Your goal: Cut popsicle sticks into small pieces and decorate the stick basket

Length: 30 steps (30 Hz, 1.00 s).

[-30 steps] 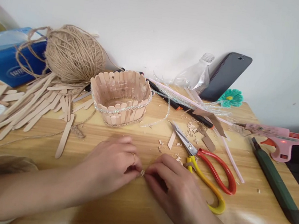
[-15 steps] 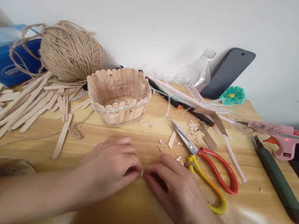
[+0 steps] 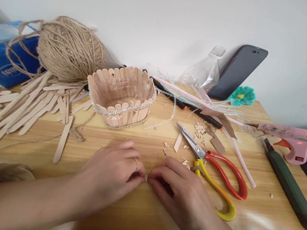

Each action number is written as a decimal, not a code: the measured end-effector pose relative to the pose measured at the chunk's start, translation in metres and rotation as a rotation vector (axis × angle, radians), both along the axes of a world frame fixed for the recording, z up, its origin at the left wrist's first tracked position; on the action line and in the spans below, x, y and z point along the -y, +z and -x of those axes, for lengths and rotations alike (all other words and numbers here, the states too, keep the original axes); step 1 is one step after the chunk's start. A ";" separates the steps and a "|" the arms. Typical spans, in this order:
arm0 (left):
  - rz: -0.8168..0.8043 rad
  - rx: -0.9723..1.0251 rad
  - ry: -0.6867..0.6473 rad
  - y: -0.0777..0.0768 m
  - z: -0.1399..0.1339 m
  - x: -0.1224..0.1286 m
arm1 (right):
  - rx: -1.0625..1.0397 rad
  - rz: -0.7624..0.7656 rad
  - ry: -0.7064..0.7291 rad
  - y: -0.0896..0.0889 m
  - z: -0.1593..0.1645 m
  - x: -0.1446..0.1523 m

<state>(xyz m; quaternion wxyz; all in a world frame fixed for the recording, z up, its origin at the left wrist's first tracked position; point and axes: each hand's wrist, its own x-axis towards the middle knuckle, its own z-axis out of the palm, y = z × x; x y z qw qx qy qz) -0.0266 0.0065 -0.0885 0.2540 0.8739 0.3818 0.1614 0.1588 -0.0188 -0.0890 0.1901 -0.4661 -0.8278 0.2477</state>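
Fingertip to fingertip, my left hand (image 3: 119,171) and my right hand (image 3: 177,182) pinch one tiny pale scrap (image 3: 146,178) low over the table. Most of the scrap is hidden by the fingers, and its kind is hard to make out. A ring is on a finger of my left hand. Beyond the hands stands a small basket of craft sticks (image 3: 139,116) with a glittery cord around its outside. Scissors (image 3: 200,151) with one red and one yellow handle lie partly open just right of my right hand.
Left are a jute twine ball (image 3: 70,49), loose craft sticks (image 3: 41,107) and a blue tissue pack (image 3: 16,61). Right lie a pink glue gun (image 3: 297,143) with its light on and a dark green cutter (image 3: 290,189). A clear bottle (image 3: 204,71) and a phone (image 3: 238,73) stand behind.
The view has shifted very slightly. Both hands keep the same pinch on the tiny scrap, and nothing else on the table has visibly moved.
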 end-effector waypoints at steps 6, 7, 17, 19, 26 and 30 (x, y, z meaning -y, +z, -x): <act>-0.012 0.019 0.006 0.000 0.000 0.001 | -0.024 0.017 -0.010 0.000 -0.001 0.001; -0.011 0.026 0.010 -0.001 0.000 0.001 | -0.031 0.023 -0.010 0.000 -0.002 0.001; 0.058 0.096 -0.003 0.001 0.004 -0.002 | -0.165 0.087 -0.034 0.007 -0.005 0.000; 0.044 0.130 -0.024 0.002 0.006 -0.003 | -0.199 0.061 -0.061 0.009 -0.009 0.000; -0.325 -0.040 -0.203 0.003 0.016 0.003 | -0.047 -0.249 0.133 0.010 -0.017 0.002; -0.405 -0.152 -0.340 0.008 0.017 0.010 | 0.012 -0.299 0.208 0.011 -0.013 -0.001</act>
